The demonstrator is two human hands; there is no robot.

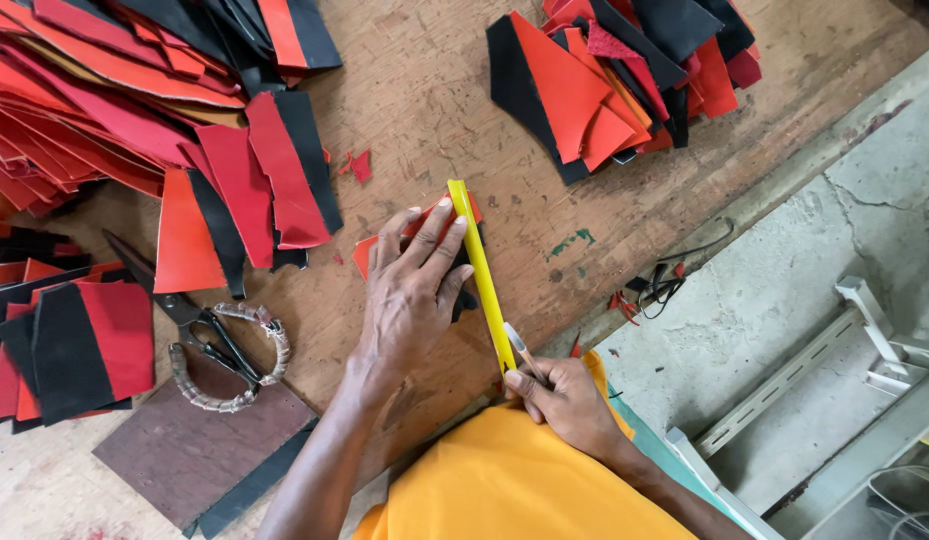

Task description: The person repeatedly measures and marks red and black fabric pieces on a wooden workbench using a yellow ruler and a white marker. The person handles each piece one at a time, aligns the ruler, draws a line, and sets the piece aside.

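Observation:
My left hand (413,290) presses flat on a small red and black leather piece (365,252) and on a yellow ruler (482,270) that lies along the piece's right edge on the wooden table (435,110). My right hand (565,395) grips a silver pen (520,345) with its tip at the near end of the ruler. My orange clothing fills the bottom of the view.
Stacks of red and black leather pieces lie at the left (105,110), far left (70,345) and top right (615,70). Large scissors (200,320) with wrapped handles rest left of my arm, over a dark brown sheet (200,450). Concrete floor and a metal frame (835,370) lie right.

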